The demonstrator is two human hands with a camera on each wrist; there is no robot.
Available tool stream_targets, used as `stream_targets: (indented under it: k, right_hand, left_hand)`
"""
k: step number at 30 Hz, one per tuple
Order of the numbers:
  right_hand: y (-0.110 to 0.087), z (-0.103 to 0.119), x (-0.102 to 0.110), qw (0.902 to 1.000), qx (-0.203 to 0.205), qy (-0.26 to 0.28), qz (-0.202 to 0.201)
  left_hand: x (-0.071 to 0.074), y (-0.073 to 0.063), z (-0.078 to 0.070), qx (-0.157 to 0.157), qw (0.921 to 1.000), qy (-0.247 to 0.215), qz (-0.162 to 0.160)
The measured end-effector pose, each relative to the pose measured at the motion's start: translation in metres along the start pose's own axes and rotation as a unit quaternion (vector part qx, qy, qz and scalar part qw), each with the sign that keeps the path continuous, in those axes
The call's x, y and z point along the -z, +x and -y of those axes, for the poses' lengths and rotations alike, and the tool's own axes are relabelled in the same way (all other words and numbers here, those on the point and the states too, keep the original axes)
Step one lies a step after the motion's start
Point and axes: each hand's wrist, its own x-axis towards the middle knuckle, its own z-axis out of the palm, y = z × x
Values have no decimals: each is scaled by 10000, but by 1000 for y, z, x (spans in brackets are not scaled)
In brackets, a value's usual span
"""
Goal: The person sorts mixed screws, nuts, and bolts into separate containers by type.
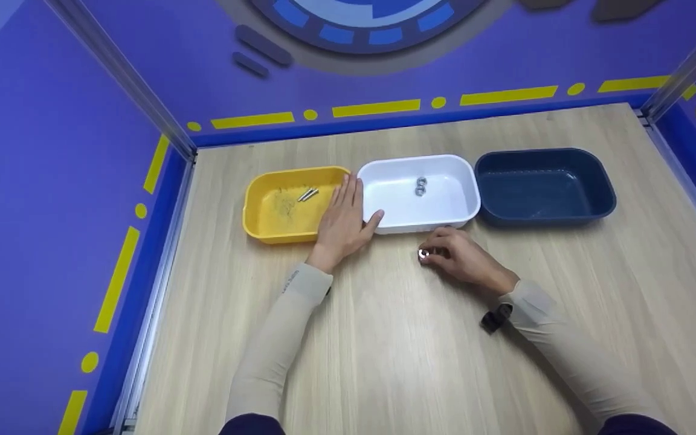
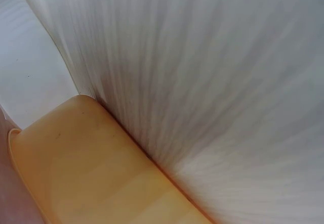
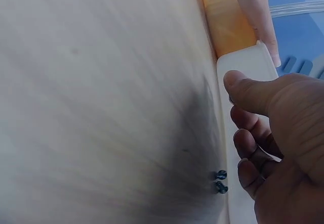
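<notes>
My left hand (image 1: 343, 222) lies with straight fingers over the adjoining rims of the yellow bin (image 1: 251, 208) and the white bin (image 1: 472, 211), thumb across the white one's front corner. Just in front of the white bin, my right hand (image 1: 460, 255) pinches a small shiny metal nut (image 1: 423, 254) between thumb and index finger. Its other fingers are curled, as the right wrist view shows; the nut is mostly hidden there by the thumb (image 3: 253, 93). Metal screws (image 1: 308, 194) lie in the yellow bin. Two nuts (image 1: 420, 186) sit inside the white bin.
To the right of the white bin stands a dark blue bin (image 1: 602, 202). Two small dark metal pieces (image 3: 221, 181) show beside the white bin's front wall in the right wrist view. Blue panels (image 1: 52, 199) border the wooden table (image 1: 378, 350) at the back and sides.
</notes>
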Motion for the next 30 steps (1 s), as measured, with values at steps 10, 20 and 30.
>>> stream_targets:
  k: [10, 20, 30]
  right_hand:
    - [4, 10, 5, 9997, 219, -83, -13]
    - [8, 17, 8, 9983, 561, -118, -62]
    - [17, 26, 19, 9993, 378, 29, 24]
  left_hand:
    - [0, 0, 0, -36, 10000, 9, -60]
    - [-2, 0, 2, -93, 9998, -23, -152]
    - [0, 0, 1, -104, 9999, 2, -135]
